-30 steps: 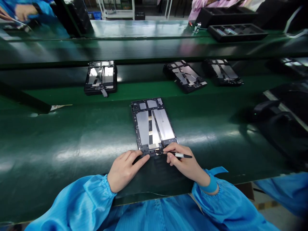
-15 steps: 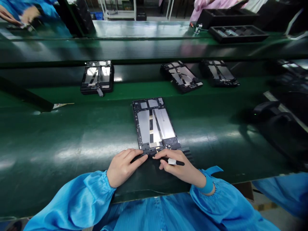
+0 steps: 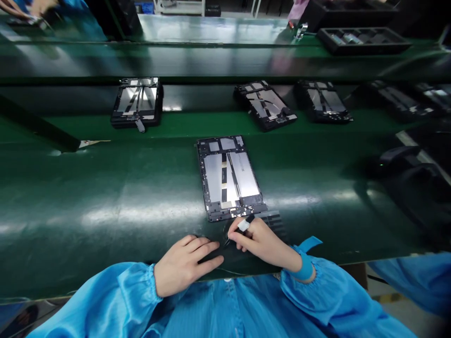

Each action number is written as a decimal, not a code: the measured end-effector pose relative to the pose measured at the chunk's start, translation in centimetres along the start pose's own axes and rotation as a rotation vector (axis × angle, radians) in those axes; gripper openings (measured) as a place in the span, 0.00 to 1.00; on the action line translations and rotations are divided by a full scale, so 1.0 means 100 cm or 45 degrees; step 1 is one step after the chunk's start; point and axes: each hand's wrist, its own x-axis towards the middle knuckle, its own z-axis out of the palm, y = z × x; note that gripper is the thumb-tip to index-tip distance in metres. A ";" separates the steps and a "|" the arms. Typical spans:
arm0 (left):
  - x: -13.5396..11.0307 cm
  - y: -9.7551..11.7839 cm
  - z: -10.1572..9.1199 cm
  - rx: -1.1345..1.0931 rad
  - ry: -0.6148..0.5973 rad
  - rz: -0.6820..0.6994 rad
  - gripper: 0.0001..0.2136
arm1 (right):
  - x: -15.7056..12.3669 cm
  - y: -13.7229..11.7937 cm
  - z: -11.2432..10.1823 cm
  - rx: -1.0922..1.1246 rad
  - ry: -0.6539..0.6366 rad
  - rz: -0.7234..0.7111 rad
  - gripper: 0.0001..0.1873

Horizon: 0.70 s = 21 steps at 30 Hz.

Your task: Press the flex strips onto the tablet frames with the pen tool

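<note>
An opened tablet (image 3: 229,178) lies back-up on the green bench (image 3: 105,202), with silver battery cells and a dark frame showing. My right hand (image 3: 262,244) is closed on a thin black tool with a white band (image 3: 242,227), its tip pointing down-left at the mat just below the tablet's near edge. Resting flat on the bench to the left of it, my left hand (image 3: 185,267) has its fingers stretched toward the tool tip and holds nothing. Both arms wear blue sleeves; the right wrist has a blue strap (image 3: 306,267).
Three more opened tablets sit on the conveyor belt behind: one at left (image 3: 136,103), two at right (image 3: 264,104) (image 3: 323,101). A black parts tray (image 3: 362,40) stands at the far right. Dark equipment (image 3: 412,183) fills the right side. Another person's hands show at top left (image 3: 21,9).
Both hands have drawn back off the tablet's near edge toward me. The tool in my right hand swung from lying sideways to pointing down at the mat.
</note>
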 end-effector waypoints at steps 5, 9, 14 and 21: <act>0.000 -0.001 0.001 -0.006 0.008 -0.002 0.15 | 0.005 -0.007 0.001 -0.328 0.030 -0.169 0.08; 0.000 -0.001 0.002 -0.016 0.017 -0.003 0.14 | 0.008 -0.006 0.007 -0.342 0.029 -0.188 0.07; 0.000 0.000 0.001 -0.049 0.031 -0.013 0.14 | 0.004 -0.001 0.003 0.085 -0.008 -0.064 0.11; 0.012 -0.014 -0.008 -0.032 0.171 -0.102 0.13 | 0.029 -0.028 -0.037 0.290 0.103 -0.057 0.16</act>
